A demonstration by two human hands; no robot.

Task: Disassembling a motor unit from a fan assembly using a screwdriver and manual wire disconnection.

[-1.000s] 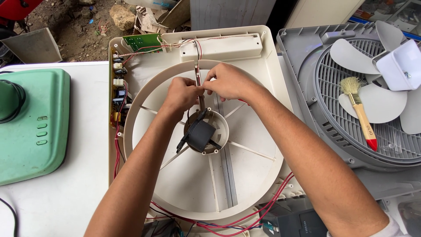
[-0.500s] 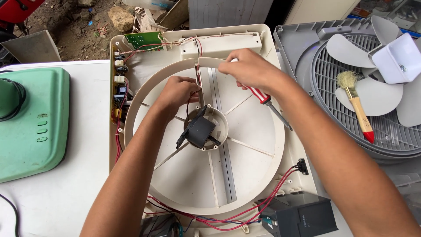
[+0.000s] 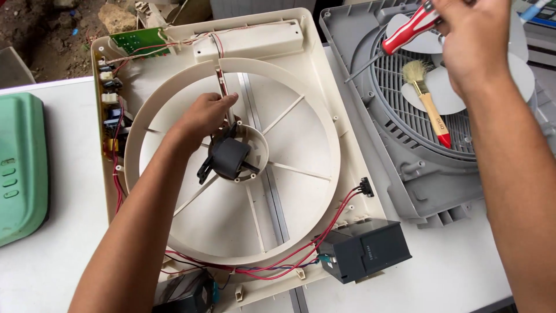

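Motor (image 3: pixel 230 157) — L hand (image 3: pixel 204 116) touching, R hand (image 3: pixel 470 40) w/ screwdriver (image 3: pixel 412 26)

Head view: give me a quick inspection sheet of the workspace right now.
Surface: white table, partly covered.
Job's things: cream plastic fan housing lying flat; black motor at its hub; red-handled screwdriver.
Clutter: grey fan grille with white blades and a wooden brush; green plastic cover; black box.
Grippers: left hand on the spoke above the motor; right hand holds the screwdriver over the grille.
Cables: red wires along the housing edges.
Surroundings: dirt ground beyond the table.
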